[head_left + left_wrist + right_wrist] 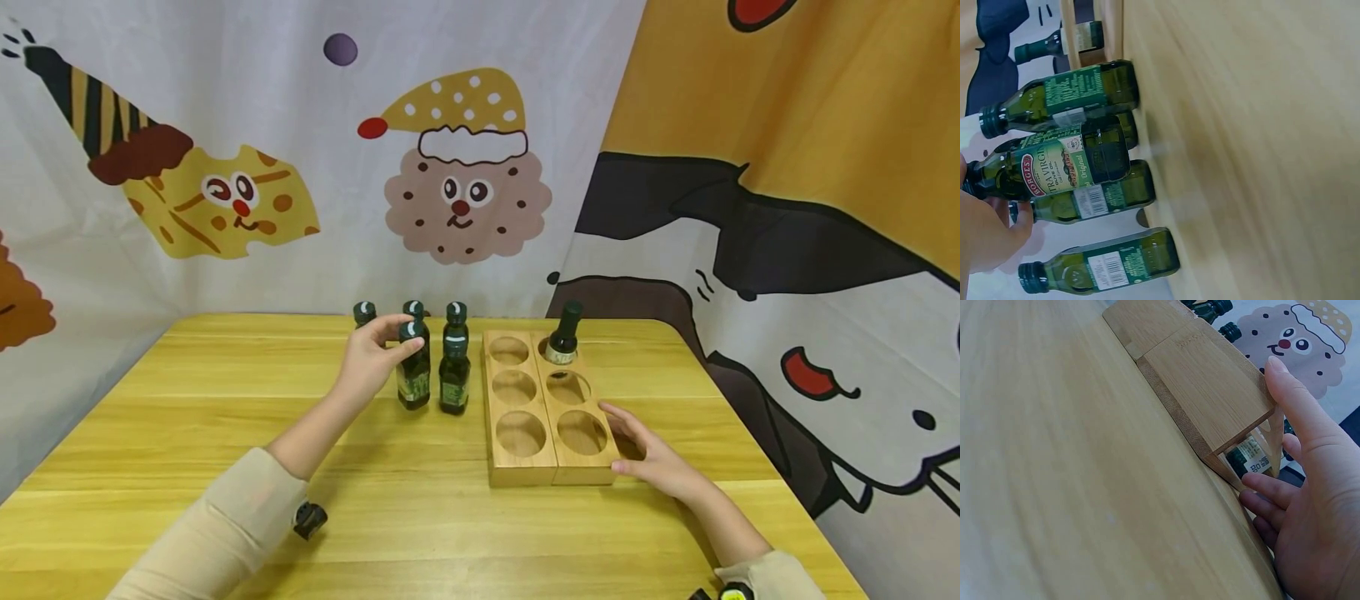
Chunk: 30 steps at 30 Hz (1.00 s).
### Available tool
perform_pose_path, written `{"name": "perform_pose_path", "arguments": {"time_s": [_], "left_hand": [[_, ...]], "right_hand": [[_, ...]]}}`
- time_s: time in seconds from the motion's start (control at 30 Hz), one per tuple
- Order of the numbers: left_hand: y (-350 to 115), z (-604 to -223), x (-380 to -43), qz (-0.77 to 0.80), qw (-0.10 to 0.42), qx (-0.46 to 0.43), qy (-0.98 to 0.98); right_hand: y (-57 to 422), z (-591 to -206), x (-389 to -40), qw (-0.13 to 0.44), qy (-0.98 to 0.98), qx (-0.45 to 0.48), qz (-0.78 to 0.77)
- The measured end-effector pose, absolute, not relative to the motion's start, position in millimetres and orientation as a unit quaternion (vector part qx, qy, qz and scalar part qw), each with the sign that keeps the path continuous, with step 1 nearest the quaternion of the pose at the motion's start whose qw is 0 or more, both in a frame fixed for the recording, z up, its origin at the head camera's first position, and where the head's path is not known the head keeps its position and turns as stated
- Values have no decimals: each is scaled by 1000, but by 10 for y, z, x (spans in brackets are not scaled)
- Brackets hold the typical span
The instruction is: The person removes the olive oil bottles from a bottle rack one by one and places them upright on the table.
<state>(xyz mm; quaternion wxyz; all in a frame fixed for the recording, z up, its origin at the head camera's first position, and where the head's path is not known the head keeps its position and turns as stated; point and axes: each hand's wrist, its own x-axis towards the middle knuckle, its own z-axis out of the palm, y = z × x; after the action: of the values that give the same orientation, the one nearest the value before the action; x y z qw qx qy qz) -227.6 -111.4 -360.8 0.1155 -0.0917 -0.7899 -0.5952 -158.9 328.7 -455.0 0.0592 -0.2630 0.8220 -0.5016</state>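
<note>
My left hand (369,357) pinches a small olive oil bottle (414,383) by its dark cap and neck. In the left wrist view this bottle (1054,165) shows a Borges extra virgin label; whether its base touches the table I cannot tell. Beside it stands a similar bottle (453,387), with more bottles (365,314) behind. To the right lies a wooden holder (522,473) with two columns of round holes. One bottle (564,335) leans in its back right hole. My right hand (660,462) rests against the holder's right side, thumb at the near corner, fingers loosely bent.
The wooden table (375,517) carries everything. Close behind its far edge hangs a cartoon-printed cloth (330,275). A small black device (310,520) sits at the left cuff, and a dark band (735,592) is at the right one.
</note>
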Motion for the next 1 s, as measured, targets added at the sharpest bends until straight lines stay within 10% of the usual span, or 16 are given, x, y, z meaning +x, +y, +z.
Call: {"name": "perform_pose_path", "arguments": {"time_s": [1.0], "left_hand": [[-1192,-3699,-2314,-597,84,-106,-791]], "right_hand": [[3301,-4552,-1591,58,829,-259,-492]]}}
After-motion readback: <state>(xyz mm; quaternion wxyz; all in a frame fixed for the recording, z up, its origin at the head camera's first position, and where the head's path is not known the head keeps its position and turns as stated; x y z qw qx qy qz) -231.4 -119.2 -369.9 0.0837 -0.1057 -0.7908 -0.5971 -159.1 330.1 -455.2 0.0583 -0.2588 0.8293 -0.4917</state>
